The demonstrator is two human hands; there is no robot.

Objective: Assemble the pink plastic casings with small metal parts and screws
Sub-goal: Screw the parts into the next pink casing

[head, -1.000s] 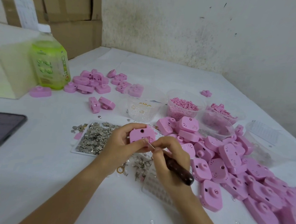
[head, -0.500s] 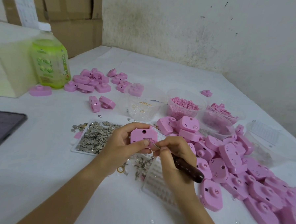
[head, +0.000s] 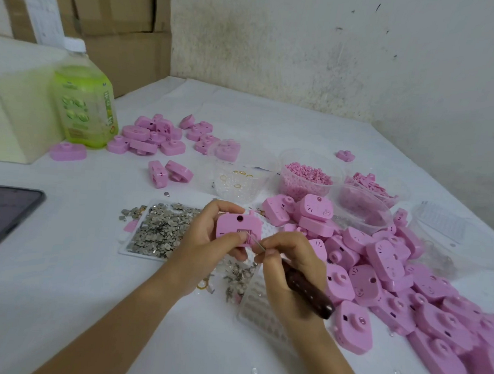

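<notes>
My left hand [head: 205, 242] grips a pink plastic casing [head: 236, 225] upright above the table, thumb pressed on its lower front. My right hand [head: 290, 263] holds a screwdriver [head: 306, 290] with a dark brown handle; its thin metal tip touches the recess in the casing's lower middle. A clear tray of small metal parts [head: 163, 231] lies just left of my hands. More loose metal parts [head: 238, 275] lie under them. A large heap of pink casings [head: 393, 274] spreads to the right.
Clear tubs with pink bits [head: 306, 175] and rings [head: 237, 180] stand behind the hands. A smaller pile of casings [head: 157, 136], a green bottle [head: 84, 98] and a phone [head: 4, 214] are at left. Cardboard boxes [head: 120, 23] stand at the back.
The casing and both hands have stayed almost in place. The screwdriver handle has swung a little lower and to the right while its tip stays at the casing.
</notes>
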